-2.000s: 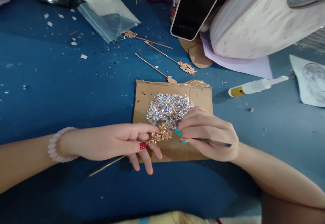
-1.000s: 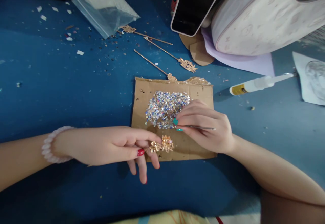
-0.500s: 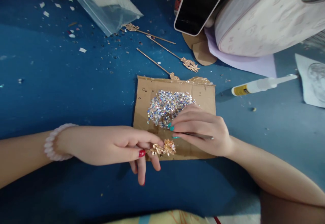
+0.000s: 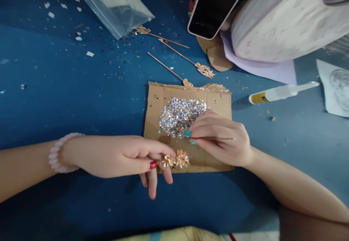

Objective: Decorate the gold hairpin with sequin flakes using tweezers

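Note:
My left hand [image 4: 128,159] pinches a gold hairpin [image 4: 182,159] between thumb and forefinger. Its flower-shaped head, with a small pale stone on it, sticks out past my fingertips over the front of a cardboard piece [image 4: 155,99]. My right hand [image 4: 225,135] is closed on a thin metal tool [image 4: 218,138], held like a pencil; the tool's tip is at the near edge of the rhinestones. A glittering heap of rhinestones [image 4: 181,115], silver and blue, lies spread on the cardboard, partly hidden by my right fingers.
Several gold hairpins, one a leaf-like hairpin [image 4: 204,70], lie beyond the cardboard. A glue bottle [image 4: 269,93] lies to the right. Farther back are a clear zip bag [image 4: 117,15], a phone [image 4: 218,8] leaning up, and a pale rounded case [image 4: 278,22].
My right hand has shifted slightly right, and the thin tool now lies more level. My left hand and the hairpin stay practically in place.

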`<state>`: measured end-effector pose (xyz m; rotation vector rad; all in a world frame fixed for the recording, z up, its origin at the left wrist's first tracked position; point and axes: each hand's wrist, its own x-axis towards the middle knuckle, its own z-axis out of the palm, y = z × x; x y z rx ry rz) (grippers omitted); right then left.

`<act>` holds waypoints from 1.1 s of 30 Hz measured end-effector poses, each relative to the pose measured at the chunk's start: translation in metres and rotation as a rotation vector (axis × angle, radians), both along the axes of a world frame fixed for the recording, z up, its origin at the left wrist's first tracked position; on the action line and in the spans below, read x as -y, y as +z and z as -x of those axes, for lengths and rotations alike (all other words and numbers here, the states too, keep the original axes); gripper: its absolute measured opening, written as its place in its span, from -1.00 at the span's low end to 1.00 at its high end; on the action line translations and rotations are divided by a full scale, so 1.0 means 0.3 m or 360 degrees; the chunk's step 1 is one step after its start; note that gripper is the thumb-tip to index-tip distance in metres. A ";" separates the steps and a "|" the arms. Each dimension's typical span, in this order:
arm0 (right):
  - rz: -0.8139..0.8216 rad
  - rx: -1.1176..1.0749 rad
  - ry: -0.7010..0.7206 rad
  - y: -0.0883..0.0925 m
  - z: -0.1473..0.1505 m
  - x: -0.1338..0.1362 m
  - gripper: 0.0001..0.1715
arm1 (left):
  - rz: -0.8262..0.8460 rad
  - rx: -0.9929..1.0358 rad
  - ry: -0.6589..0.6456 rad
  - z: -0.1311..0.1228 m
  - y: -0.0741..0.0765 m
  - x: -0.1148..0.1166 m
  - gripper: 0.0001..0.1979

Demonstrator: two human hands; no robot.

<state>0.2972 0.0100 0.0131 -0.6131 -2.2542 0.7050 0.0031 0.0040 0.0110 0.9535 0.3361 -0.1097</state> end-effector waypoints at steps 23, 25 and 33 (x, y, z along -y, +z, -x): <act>-0.0109 0.0044 -0.0033 -0.016 -0.017 -0.016 -0.91 | -0.0044 -0.0032 -0.0017 0.002 0.002 0.003 -0.49; -0.0117 0.0042 -0.0021 -0.018 -0.020 -0.019 -0.91 | -0.0027 0.0005 0.0004 0.009 -0.008 0.008 -0.49; -0.0216 0.0094 -0.0219 -0.028 -0.025 -0.037 -0.82 | 0.0015 0.0110 0.0072 0.028 -0.043 0.012 -0.54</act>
